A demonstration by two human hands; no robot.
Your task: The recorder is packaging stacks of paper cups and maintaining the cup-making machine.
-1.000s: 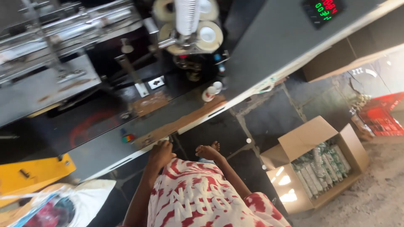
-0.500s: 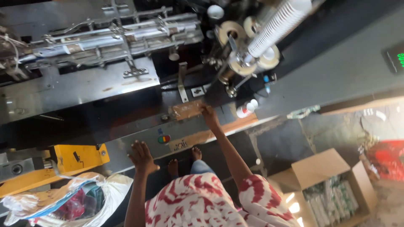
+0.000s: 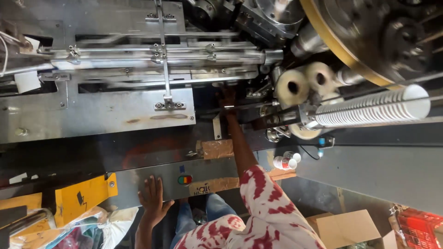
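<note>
My left hand lies flat with fingers apart on the grey metal front panel of a large machine, just left of a small red-yellow-green indicator. My right arm, in a red and white sleeve, stretches far into the machine. My right hand is in a dark gap below the steel guide rails, next to two white rollers. Its fingers are in shadow, and I cannot see whether they hold anything. A long row of nested white paper cups lies to the right.
A short stack of printed paper cups sits on the machine ledge by my right arm. A yellow panel and a plastic bag are at lower left. A cardboard box and a red crate stand on the floor at lower right.
My head has moved closer to the machine. My right hand has pushed from the front ledge deep into the mechanism. My left hand has settled flat on the front panel.
</note>
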